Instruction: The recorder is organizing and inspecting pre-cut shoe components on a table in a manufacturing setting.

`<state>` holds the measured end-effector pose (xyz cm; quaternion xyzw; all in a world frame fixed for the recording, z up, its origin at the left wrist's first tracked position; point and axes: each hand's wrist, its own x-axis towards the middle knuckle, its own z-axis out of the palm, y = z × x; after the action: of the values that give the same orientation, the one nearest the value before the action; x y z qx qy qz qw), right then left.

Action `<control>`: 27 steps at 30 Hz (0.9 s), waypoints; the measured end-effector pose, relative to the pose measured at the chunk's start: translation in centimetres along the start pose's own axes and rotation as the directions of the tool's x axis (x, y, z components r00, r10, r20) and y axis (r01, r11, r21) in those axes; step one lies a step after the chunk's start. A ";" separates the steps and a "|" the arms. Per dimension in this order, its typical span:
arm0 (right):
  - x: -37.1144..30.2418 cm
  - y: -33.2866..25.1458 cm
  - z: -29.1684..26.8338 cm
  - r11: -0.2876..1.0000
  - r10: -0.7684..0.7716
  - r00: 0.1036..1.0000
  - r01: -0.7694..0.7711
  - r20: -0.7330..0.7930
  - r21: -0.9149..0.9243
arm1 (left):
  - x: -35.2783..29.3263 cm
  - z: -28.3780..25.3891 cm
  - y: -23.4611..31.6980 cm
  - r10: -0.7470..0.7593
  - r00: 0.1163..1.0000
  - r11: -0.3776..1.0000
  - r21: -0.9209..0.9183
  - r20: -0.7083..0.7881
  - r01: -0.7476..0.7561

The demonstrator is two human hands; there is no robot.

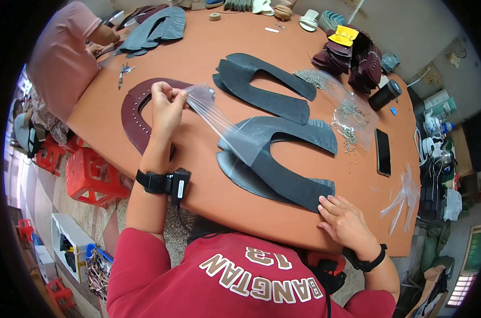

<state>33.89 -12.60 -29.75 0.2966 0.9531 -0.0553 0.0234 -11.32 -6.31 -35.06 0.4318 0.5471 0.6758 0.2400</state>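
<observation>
My left hand [168,108] is raised over the table's near left part, its fingers pinched on a strip of clear plastic film [222,124]. The film stretches taut down to a dark grey U-shaped shoe-upper piece [299,183], where its other end still clings. Flat fingers of my right hand [345,221] rest on the near right tip of that piece. More grey uppers lie beneath it, one with a shiny surface. A maroon U-shaped upper [134,119] with a row of small holes lies under and beside my left hand.
Other grey uppers [267,87] lie farther back. To the right are small metal studs [349,119] on clear plastic, a phone [382,152], a black cup [384,95] and peeled film scraps [402,199]. Stacked maroon uppers [352,58] stand behind. A co-worker [65,58] sits far left.
</observation>
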 end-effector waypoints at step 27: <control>24.3 -0.2 2.1 0.852 -0.338 0.934 0.356 -0.117 0.384 | -15.8 7.2 6.8 0.083 0.509 0.412 0.436 0.857 -0.800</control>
<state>13.84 0.64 -33.71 0.1195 0.9596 -0.2450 -0.0696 3.91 -17.01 -33.51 0.8591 0.4882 0.1536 -0.0025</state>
